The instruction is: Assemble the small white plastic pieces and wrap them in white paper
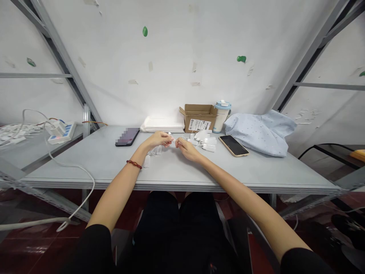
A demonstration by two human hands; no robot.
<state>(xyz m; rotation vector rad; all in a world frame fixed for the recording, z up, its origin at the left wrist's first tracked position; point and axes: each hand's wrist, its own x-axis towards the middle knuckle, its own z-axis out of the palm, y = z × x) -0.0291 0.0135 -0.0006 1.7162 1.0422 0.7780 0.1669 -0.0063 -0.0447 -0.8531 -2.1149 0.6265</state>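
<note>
My left hand (158,140) and my right hand (186,147) meet over the middle of the grey table (97,163). Both are closed in a pinch on a small white part (173,141) held between them; it is too small to name. A red bead bracelet (134,164) sits on my left wrist. Several small white pieces (205,140) lie just right of my right hand. A few more pale pieces (152,154) lie under my left wrist.
A dark phone (127,136) lies left of my hands, a second phone (233,145) to the right. At the back stand a white tray stack (162,125), an open cardboard box (199,118) and a lidded cup (221,116). Pale cloth (261,132) lies right. A power strip (61,131) with cables sits left.
</note>
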